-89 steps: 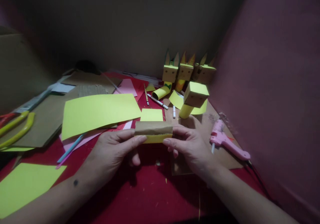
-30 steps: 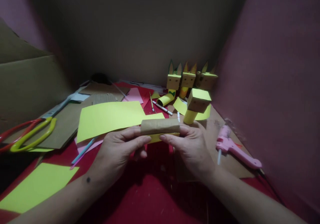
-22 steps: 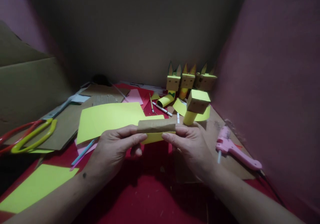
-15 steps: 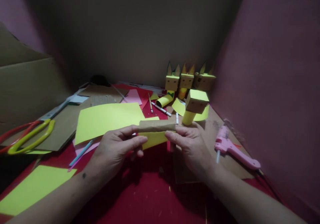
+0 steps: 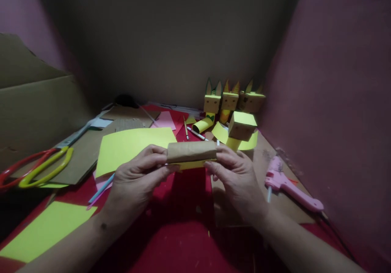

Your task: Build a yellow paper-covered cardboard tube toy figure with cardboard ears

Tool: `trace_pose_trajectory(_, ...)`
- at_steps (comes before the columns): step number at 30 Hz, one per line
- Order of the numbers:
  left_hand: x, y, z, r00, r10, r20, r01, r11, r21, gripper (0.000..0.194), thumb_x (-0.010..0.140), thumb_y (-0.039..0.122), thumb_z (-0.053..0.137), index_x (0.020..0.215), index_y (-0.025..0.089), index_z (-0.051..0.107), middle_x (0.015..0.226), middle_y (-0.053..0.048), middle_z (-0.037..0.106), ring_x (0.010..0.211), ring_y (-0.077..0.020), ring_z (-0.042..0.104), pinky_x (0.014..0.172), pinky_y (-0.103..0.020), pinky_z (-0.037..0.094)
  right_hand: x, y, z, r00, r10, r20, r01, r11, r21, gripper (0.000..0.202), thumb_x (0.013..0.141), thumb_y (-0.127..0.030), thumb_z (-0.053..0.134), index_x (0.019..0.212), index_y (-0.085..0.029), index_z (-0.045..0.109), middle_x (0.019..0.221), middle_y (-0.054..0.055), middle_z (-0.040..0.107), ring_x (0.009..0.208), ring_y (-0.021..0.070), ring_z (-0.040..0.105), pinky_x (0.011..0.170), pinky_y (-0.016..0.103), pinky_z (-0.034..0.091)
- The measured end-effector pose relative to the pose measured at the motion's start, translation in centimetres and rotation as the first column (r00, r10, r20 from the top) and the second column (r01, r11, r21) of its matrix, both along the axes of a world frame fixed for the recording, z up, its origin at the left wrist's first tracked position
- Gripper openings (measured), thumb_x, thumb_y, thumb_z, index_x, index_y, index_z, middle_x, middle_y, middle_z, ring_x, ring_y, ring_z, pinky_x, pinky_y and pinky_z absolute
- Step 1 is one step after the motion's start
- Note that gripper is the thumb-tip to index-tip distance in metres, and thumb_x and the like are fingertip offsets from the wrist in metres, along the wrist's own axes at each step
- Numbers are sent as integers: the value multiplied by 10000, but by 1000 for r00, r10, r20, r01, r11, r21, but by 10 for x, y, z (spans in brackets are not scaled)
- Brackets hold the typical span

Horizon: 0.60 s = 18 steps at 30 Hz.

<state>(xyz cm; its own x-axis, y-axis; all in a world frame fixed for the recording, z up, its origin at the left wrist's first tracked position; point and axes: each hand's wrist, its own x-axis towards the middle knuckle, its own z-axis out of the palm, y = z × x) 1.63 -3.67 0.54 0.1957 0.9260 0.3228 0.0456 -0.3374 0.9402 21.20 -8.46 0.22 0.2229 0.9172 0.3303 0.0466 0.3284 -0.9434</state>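
Observation:
Between my two hands lies a brown cardboard tube, level and crosswise, with a strip of yellow paper along its lower side. My left hand grips the left end, thumb below on the paper. At the other end my right hand pinches tube and paper the same way. Behind my right hand stands a cardboard box figure with a yellow top. Beyond my left hand a large yellow sheet lies on the table. The fingers behind the tube are partly hidden.
A pink glue gun rests on cardboard at right. Scissors with red and yellow handles lie left, near a yellow sheet. Several eared box figures stand at the back. A large cardboard box borders the left, a wall the right.
The yellow paper below the tube now shows as a narrower strip. The tube is tilted and slightly higher, still between both hands. The whole view has shifted a little.

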Motion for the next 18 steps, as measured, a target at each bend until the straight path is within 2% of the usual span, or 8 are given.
trace_pose_trajectory(1, 0, -1, 1, 1000, 10, 9, -10, 999, 39, 23, 705, 203, 768, 710, 223, 779, 859, -9, 625, 633, -102, 532, 485, -184, 412, -2, 0, 0, 999, -41, 7, 40, 998, 55, 42, 743, -216, 760, 725, -243, 785, 893, 17, 645, 752, 133, 554, 581, 243, 440)
trace_pose_trajectory(3, 0, -2, 1, 1000, 20, 24, -21, 998, 58, 60, 717, 179, 751, 706, 235, 771, 807, 6, 584, 605, -96, 512, 480, -188, 409, -4, 1, 0, 995, -104, 2, 104, 990, 96, 44, 716, -213, 782, 720, -256, 792, 892, 14, 586, 781, 137, 537, 598, 247, 446)
trace_pose_trajectory(5, 2, -3, 1, 999, 14, 29, -15, 998, 63, 84, 737, 170, 731, 694, 237, 758, 770, 13, 566, 575, -92, 508, 480, -195, 414, -6, 1, -1, 992, -129, -1, 129, 989, 73, 45, 717, -221, 778, 716, -262, 793, 821, 1, 530, 747, 131, 512, 606, 251, 445)
trace_pose_trajectory(8, 4, -2, -1, 1000, -1, 31, -1, 998, 66, 71, 743, 185, 730, 692, 228, 755, 813, 4, 586, 557, -96, 540, 468, -215, 421, -7, 1, -2, 990, -141, 0, 141, 990, 30, 29, 708, -232, 771, 702, -255, 788, 798, 0, 551, 738, 128, 515, 637, 259, 460)
trace_pose_trajectory(11, 3, 1, -3, 1000, -17, 19, 16, 999, 50, 56, 738, 213, 744, 683, 216, 754, 797, 4, 583, 542, -96, 538, 480, -229, 418, -6, 2, -4, 996, -60, -68, 51, 990, -131, 90, 732, -297, 763, 673, -229, 751, 634, -29, 560, 587, 98, 495, 542, 238, 438)
trace_pose_trajectory(14, 1, 6, -4, 999, -30, 16, 30, 1000, 11, 86, 728, 225, 758, 647, 209, 736, 730, 16, 552, 555, -94, 520, 507, -227, 407, -6, 4, -5, 982, 52, -181, -107, 945, -308, 168, 764, -374, 742, 714, -218, 708, 454, -85, 480, 376, 63, 394, 370, 207, 316)
trace_pose_trajectory(16, 0, 8, -4, 999, -33, 23, 34, 999, -15, 68, 709, 241, 774, 657, 210, 742, 748, 13, 561, 577, -98, 520, 512, -226, 402, -5, 5, -6, 965, 111, -238, -193, 914, -356, 197, 761, -399, 742, 752, -210, 688, 455, -77, 539, 339, 65, 429, 332, 193, 317)
trace_pose_trajectory(18, 1, 9, -4, 999, -27, 20, 28, 999, -36, 60, 691, 257, 785, 674, 210, 751, 776, 8, 572, 583, -99, 516, 507, -227, 398, -4, 6, -7, 948, 149, -280, -251, 891, -377, 230, 745, -412, 755, 749, -195, 676, 522, -35, 638, 363, 78, 510, 340, 188, 386)
